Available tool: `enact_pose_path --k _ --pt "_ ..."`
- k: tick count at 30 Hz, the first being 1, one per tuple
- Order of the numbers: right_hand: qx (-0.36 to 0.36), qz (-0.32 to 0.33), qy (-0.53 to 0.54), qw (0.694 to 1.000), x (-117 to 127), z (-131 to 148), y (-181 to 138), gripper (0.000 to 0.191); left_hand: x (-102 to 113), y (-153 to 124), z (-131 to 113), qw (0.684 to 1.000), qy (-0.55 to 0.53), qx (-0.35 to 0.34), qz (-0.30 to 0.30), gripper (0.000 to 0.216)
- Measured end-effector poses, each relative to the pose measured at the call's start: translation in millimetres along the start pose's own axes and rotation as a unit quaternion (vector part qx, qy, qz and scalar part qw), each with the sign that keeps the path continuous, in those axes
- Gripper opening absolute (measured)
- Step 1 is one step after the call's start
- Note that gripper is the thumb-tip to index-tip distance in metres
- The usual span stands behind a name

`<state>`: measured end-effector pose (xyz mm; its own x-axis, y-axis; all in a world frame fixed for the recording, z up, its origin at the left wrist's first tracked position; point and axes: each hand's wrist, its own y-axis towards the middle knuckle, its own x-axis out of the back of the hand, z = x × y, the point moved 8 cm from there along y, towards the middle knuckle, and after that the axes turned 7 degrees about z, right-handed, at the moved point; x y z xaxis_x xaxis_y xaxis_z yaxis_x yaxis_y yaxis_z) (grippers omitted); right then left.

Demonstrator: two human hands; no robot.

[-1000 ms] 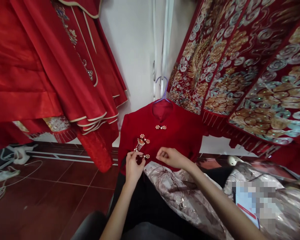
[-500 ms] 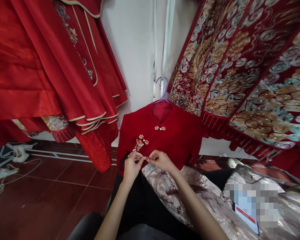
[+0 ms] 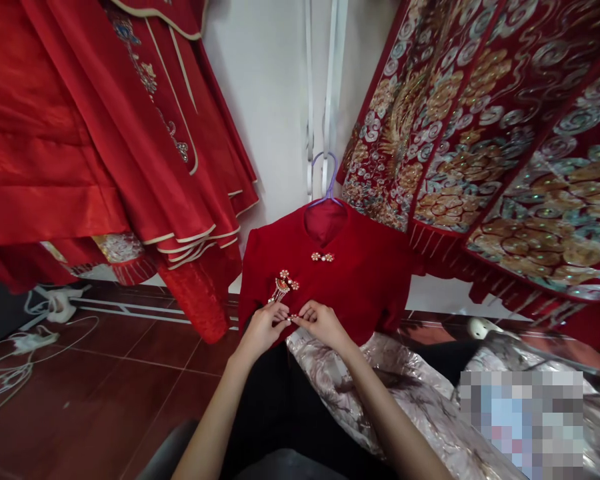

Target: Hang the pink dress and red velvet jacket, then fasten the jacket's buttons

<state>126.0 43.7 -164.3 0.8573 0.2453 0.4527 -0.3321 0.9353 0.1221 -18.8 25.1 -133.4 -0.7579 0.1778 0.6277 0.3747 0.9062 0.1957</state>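
A dark red velvet top (image 3: pixel 365 280) hangs in front of me on a purple hanger (image 3: pixel 329 177). My left hand (image 3: pixel 266 327) and my right hand (image 3: pixel 325 325) meet low on its front, fingertips pinched on either side of a small beaded frog button (image 3: pixel 291 319). The fingers cover most of that button, so whether its halves are joined cannot be made out. Up at the collar sits a matching gold-and-pearl frog button (image 3: pixel 323 257). A fan-shaped brooch with bead tassels (image 3: pixel 281 288) hangs just above my left hand, beside another flower-shaped fastening.
Red satin garments (image 3: pixel 130 147) hang at the left, a heavily embroidered red skirt (image 3: pixel 460 147) at the right. Shiny pale patterned cloth (image 3: pixel 350 393) lies across my lap's right side. White cables (image 3: pixel 30 360) trail over the dark red tiled floor (image 3: pixel 130 400).
The view has shifted slightly, moving the surroundings a little to the right. Both hands keep pinching at the same small button, with only slight finger movement.
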Motion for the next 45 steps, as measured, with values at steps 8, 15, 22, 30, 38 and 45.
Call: enact_pose_path --k 8,15,22,30,38,45 --pt "-0.023 -0.003 0.013 1.0 -1.3 -0.3 0.6 0.021 -1.3 2.3 0.6 0.998 0.026 0.003 -0.054 0.007" --pt "-0.009 0.135 0.044 0.99 9.7 5.6 -9.4 0.02 21.5 20.6 -30.6 0.993 0.076 -0.045 -0.083 0.034" --pt "-0.002 0.163 0.026 0.986 28.9 23.4 -22.1 0.018 39.7 59.0 -58.7 0.928 0.35 -0.124 -0.01 0.022" --pt "-0.001 0.163 0.024 0.986 23.2 22.9 -19.4 0.018 42.0 68.5 -89.7 0.872 0.402 -0.26 0.101 0.01" --pt "0.009 0.15 0.021 0.988 28.9 30.3 -21.7 0.016 35.9 79.2 -97.5 0.861 0.393 -0.294 0.132 0.014" --pt "-0.008 0.212 0.013 0.977 36.0 25.1 -30.9 0.017 30.4 108.8 -118.4 0.884 0.37 -0.28 0.049 0.027"
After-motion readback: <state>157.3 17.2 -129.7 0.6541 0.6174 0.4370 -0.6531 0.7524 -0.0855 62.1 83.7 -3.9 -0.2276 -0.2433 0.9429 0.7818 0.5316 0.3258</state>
